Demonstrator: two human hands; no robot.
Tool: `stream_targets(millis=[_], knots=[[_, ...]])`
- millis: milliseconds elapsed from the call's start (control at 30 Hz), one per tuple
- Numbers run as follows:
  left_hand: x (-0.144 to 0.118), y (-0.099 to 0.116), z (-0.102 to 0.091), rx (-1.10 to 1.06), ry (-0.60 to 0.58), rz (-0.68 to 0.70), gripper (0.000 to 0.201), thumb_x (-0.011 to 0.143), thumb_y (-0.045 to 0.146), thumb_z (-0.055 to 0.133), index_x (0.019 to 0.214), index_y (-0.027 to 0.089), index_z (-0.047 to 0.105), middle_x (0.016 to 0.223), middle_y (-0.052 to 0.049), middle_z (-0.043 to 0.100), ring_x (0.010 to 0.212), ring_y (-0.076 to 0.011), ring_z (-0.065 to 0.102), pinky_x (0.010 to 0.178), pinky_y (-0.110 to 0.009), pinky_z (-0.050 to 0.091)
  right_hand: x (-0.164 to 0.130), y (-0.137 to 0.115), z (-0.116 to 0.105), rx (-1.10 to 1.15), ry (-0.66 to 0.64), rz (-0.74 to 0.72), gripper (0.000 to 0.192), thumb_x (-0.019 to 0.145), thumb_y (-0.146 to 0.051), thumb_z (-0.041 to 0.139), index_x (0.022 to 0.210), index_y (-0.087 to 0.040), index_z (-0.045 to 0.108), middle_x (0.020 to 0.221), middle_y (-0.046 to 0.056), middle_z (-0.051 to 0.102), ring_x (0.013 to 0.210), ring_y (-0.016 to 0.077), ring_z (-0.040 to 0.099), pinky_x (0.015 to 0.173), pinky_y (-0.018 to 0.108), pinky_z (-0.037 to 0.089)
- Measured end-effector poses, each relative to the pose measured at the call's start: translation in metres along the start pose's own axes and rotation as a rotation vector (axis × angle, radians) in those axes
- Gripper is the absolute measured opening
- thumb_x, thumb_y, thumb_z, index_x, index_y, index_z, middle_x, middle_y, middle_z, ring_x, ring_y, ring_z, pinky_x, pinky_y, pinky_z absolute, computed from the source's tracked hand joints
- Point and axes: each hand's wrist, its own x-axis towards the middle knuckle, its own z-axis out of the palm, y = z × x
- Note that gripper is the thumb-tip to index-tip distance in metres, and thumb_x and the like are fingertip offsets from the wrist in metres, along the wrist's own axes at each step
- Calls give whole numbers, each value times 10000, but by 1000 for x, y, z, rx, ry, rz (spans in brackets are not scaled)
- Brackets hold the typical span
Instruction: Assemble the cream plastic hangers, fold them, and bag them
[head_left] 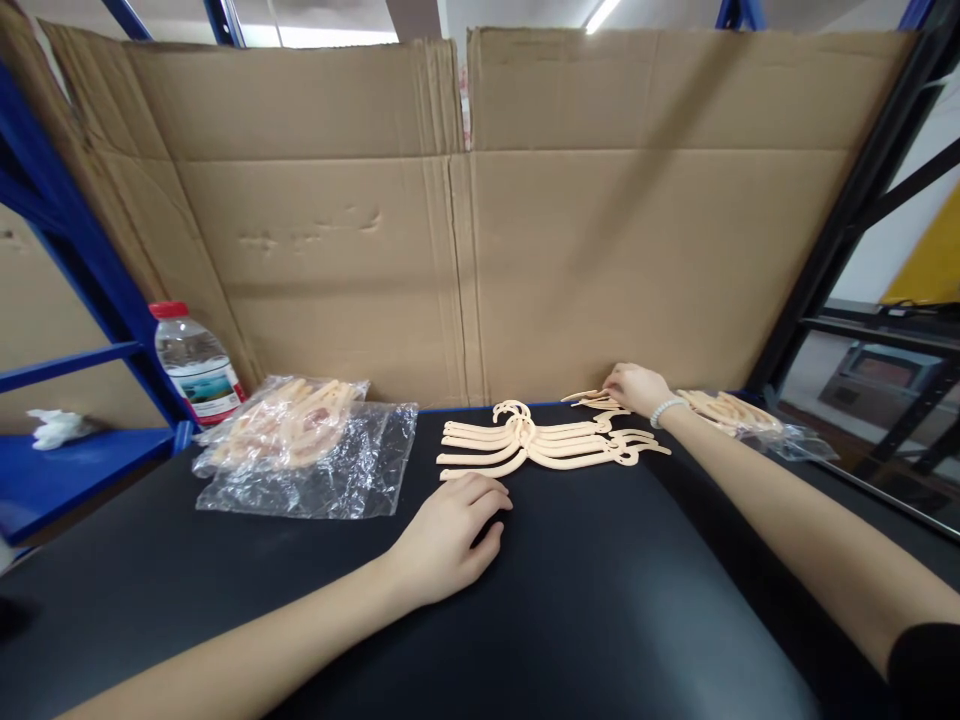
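Several beige plastic clothes hangers (525, 437) lie overlapped in a row on the black table, their hooks at the back and curved arms spread to both sides. My left hand (454, 535) rests on the table just in front of them, thumb and fingers apart, holding nothing. Further back on the right, my right hand (636, 388) bends its fingers down onto a small pile of beige hanger parts (596, 399) by the cardboard. Its fingertips are closed at one of these parts, partly hidden by the hand.
Clear plastic bags (300, 450) with beige parts lie on the left. Behind them stands a water bottle (196, 365) with a red cap. Another bag of beige parts (727, 412) lies beyond my right wrist. A cardboard wall (337, 250) closes off the table's back.
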Motion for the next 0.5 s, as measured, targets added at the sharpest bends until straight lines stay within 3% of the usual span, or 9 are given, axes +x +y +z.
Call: stream_targets(millis=[100, 233, 300, 400, 500], knots=[[-1, 1, -2, -12, 80, -23, 214, 833, 127, 494, 1005, 178, 611, 1117, -106, 640, 1063, -270, 580, 914, -435, 460, -1, -8, -9, 61, 139, -9, 147, 885, -169, 546, 828, -179, 681, 934, 76, 700, 839, 189, 654, 722, 296, 500], [-2, 6, -7, -213, 200, -186, 220, 846, 182, 523, 1052, 186, 601, 1049, -92, 654, 966, -243, 596, 865, -403, 458, -12, -39, -30, 160, 298, -102, 158, 882, -175, 507, 882, -182, 665, 847, 55, 706, 732, 173, 658, 648, 270, 479], [-1, 12, -8, -466, 195, -351, 237, 853, 243, 554, 1078, 184, 599, 1006, -86, 661, 846, -215, 605, 758, -359, 473, -27, -65, -43, 203, 350, -195, 160, 895, -168, 492, 897, -181, 652, 857, 50, 701, 759, 162, 653, 668, 260, 479], [1, 25, -8, -1016, 129, -636, 327, 853, 347, 604, 1125, 169, 586, 1016, -93, 654, 722, -164, 592, 602, -281, 451, -59, -113, -61, 247, 405, -385, 176, 931, -208, 488, 836, -194, 635, 852, 36, 697, 807, 151, 629, 729, 257, 470], [1, 34, -6, -1446, 163, -848, 366, 826, 400, 677, 1106, 175, 606, 1101, -88, 622, 768, -137, 594, 611, -239, 458, -91, -154, -74, 167, 595, -771, 200, 918, -134, 504, 766, -177, 626, 766, 37, 679, 689, 156, 567, 580, 281, 406]])
